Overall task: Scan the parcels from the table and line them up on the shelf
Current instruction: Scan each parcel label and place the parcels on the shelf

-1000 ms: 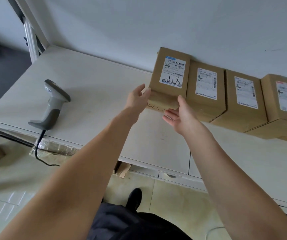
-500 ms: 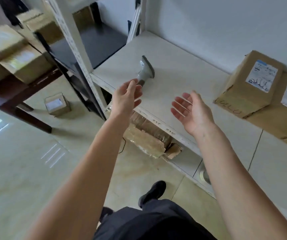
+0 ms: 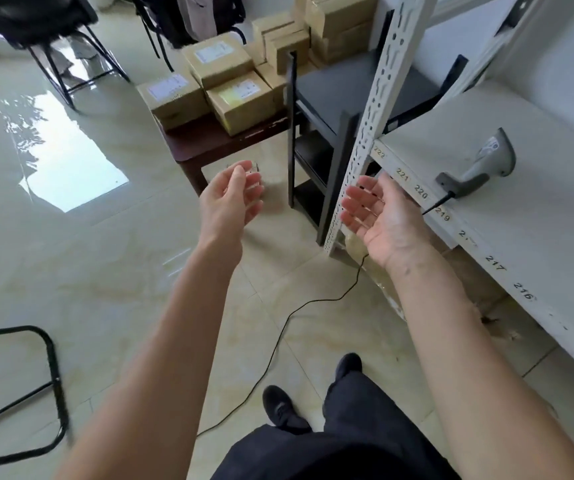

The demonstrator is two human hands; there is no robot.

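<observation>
Room: pale tiled floor [image 3: 81, 265], with a dark tabletop [image 3: 209, 140] ahead and a white shelf [image 3: 528, 216] at the right.
Parcels: several brown boxes [image 3: 230, 81] are stacked on the tabletop; the row shelved a second ago is no longer in view.
Change: the view has been swung from the shelf toward the tabletop.
Left hand [image 3: 230, 199]: fingers apart, nothing held.
Right hand [image 3: 379, 216]: palm up, fingers apart, nothing held.
Scanner [image 3: 483, 164]: left lying on the shelf, cable trailing to the floor.
Meaning: one parcel is judged placed; another is probably to be fetched.

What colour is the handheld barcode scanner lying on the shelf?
The handheld barcode scanner is grey, seen best in the head view.
</observation>
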